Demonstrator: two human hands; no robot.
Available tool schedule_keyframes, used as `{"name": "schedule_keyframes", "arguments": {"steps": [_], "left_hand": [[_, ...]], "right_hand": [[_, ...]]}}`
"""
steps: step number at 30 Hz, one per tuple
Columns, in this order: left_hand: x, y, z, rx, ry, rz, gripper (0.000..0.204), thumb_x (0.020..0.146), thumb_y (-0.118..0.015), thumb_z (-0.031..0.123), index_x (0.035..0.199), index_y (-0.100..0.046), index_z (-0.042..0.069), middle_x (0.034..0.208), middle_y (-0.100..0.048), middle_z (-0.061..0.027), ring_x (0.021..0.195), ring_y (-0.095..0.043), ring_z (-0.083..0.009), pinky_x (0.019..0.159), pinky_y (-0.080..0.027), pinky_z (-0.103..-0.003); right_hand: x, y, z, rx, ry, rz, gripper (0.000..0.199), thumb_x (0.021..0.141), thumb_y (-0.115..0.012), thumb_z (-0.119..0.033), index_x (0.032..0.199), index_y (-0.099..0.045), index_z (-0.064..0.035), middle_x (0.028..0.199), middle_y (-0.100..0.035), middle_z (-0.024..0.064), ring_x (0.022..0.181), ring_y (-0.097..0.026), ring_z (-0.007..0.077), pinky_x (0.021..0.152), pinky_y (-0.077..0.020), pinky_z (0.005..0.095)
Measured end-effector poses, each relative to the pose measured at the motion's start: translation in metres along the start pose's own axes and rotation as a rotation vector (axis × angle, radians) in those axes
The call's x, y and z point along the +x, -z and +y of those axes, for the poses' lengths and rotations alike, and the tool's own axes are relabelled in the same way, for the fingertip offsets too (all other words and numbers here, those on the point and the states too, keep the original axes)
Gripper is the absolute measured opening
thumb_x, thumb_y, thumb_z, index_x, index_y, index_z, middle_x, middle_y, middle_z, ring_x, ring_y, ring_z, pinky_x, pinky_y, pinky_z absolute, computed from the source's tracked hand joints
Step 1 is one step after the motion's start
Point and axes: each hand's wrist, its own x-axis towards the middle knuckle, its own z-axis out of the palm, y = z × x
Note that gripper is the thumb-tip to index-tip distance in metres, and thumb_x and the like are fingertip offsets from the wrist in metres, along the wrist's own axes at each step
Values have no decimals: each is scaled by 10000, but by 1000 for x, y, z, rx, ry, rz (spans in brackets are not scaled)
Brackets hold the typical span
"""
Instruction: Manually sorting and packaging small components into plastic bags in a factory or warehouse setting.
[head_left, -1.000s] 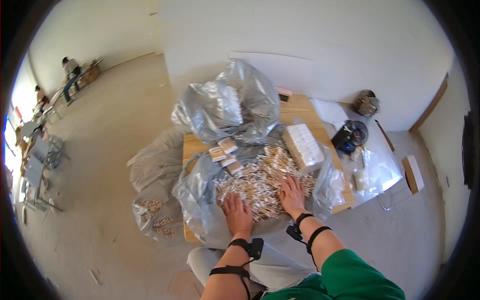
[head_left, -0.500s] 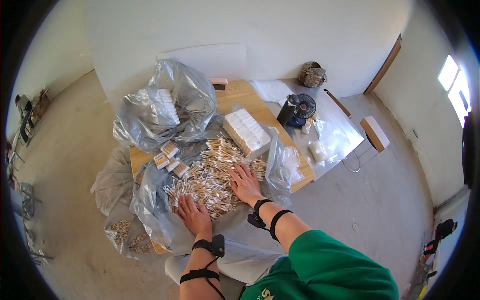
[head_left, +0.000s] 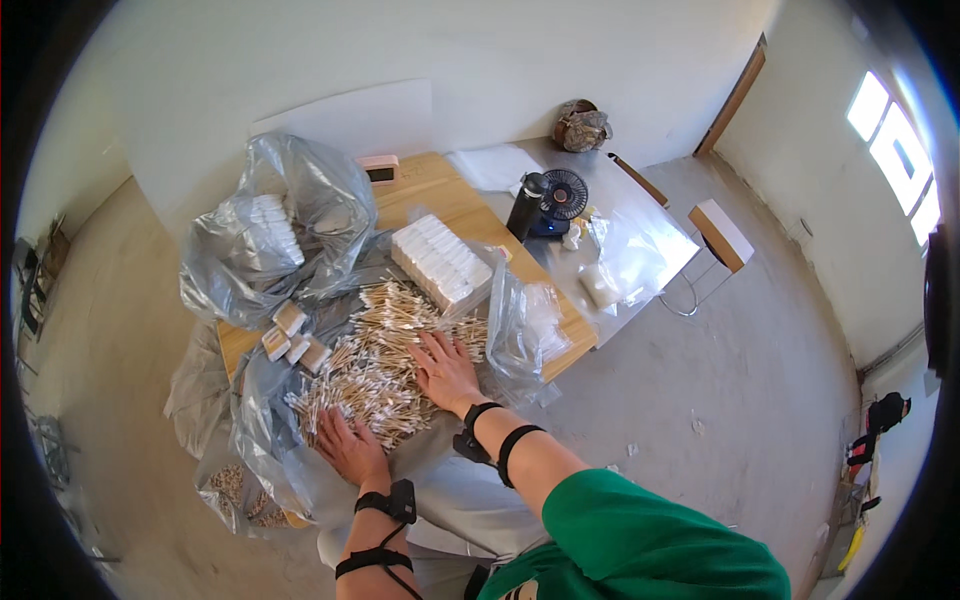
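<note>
A loose heap of cotton swabs (head_left: 375,385) with pale wooden sticks and white tips lies on grey plastic sheeting at the near side of the wooden table (head_left: 445,185). My left hand (head_left: 352,452) rests on the heap's near left edge, fingers apart. Against its right side lies my right hand (head_left: 445,372), palm down with fingers spread. Neither hand grips anything. Several small packs of swabs (head_left: 290,335) sit left of the heap. Behind it stands a block of white wrapped packs (head_left: 440,262).
A big grey plastic bag (head_left: 325,190) with white packs stands at the table's far left. Clear plastic (head_left: 520,325) hangs over the right edge. A side table holds a black fan (head_left: 563,195), a dark bottle (head_left: 527,205) and plastic bags (head_left: 645,255). A stool (head_left: 722,236) stands beyond.
The whole view has shifted, so the table and both hands appear farther left. My hands stay open on the swab heap, in nearly the same places.
</note>
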Motion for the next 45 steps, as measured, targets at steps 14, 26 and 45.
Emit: {"name": "schedule_keyframes", "arguments": {"steps": [14, 26, 45], "left_hand": [[2, -11, 10, 122, -66, 90, 395, 902, -451, 192, 1266, -482, 43, 1354, -454, -119, 1259, -387, -333, 1069, -239, -492], [3, -1, 8, 161, 76, 118, 418, 823, -514, 117, 1231, -494, 30, 1326, -466, -126, 1233, -391, -340, 1076, -258, -465], [-2, -10, 7, 62, 105, 106, 459, 798, -530, 206, 1231, -506, 57, 1363, -435, -107, 1245, -382, -327, 1082, -246, -484]], "right_hand": [[7, 7, 20, 175, 16, 25, 424, 835, -528, -226, 1257, -522, -190, 1387, -409, 94, 1313, -329, 303, 1067, -254, 502], [11, -1, 12, 188, 55, -90, 427, 816, -556, -230, 1240, -534, -174, 1370, -410, 109, 1308, -324, 327, 1054, -246, 527], [7, -8, 13, 46, 77, -1, 419, 821, -559, -235, 1233, -525, -167, 1360, -413, 100, 1297, -336, 328, 1046, -267, 528]]}}
